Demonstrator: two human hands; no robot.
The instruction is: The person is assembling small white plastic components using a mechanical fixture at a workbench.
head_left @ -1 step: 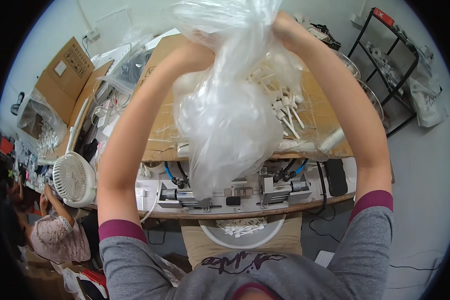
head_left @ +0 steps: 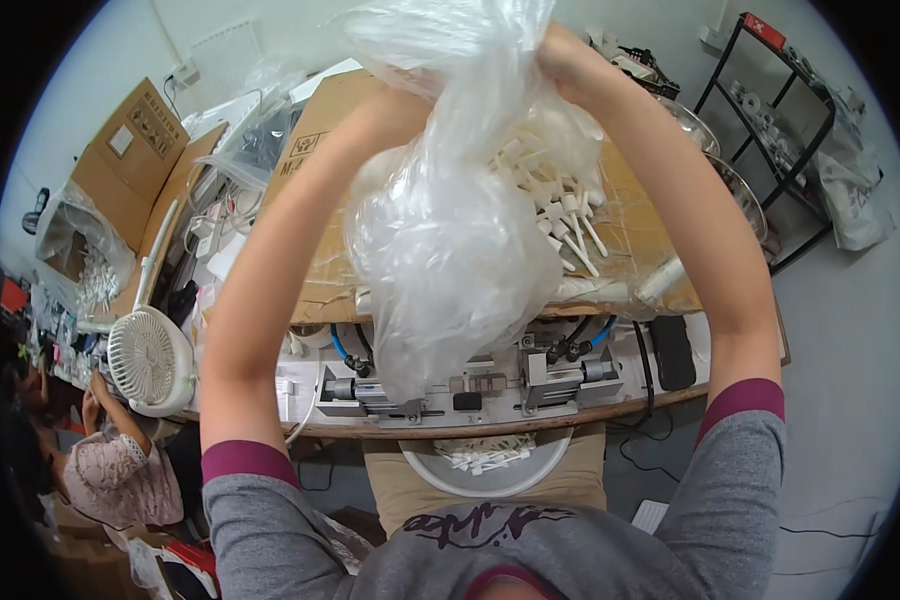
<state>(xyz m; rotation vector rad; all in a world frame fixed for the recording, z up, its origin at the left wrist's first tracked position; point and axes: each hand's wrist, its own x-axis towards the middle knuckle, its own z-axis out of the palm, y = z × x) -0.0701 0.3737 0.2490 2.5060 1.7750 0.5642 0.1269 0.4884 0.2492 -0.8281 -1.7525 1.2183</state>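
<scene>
A large clear plastic bag point(head_left: 450, 240) hangs bunched in front of me, above the cardboard-covered work surface. My left hand point(head_left: 402, 105) grips its upper part from the left, and my right hand point(head_left: 562, 65) grips it from the right. Both hands are raised with the fingers mostly hidden behind the film. Several white plastic pieces with blocky heads and thin stems point(head_left: 570, 220) lie in a heap on the cardboard point(head_left: 635, 230), partly behind the bag. Whether any pieces are inside the bag's lower bulge, I cannot tell.
A metal clamping device point(head_left: 470, 390) with cylinders and blue hoses sits at the bench's near edge. On my lap rests a white basin point(head_left: 480, 490) with similar pieces. A white fan point(head_left: 150, 360) stands at left, near another person point(head_left: 120, 470). A black shelf point(head_left: 770, 130) stands at right.
My left forearm and hand have shifted slightly to the right. The bag's upper part has moved a little left, showing more of the white pieces behind it.
</scene>
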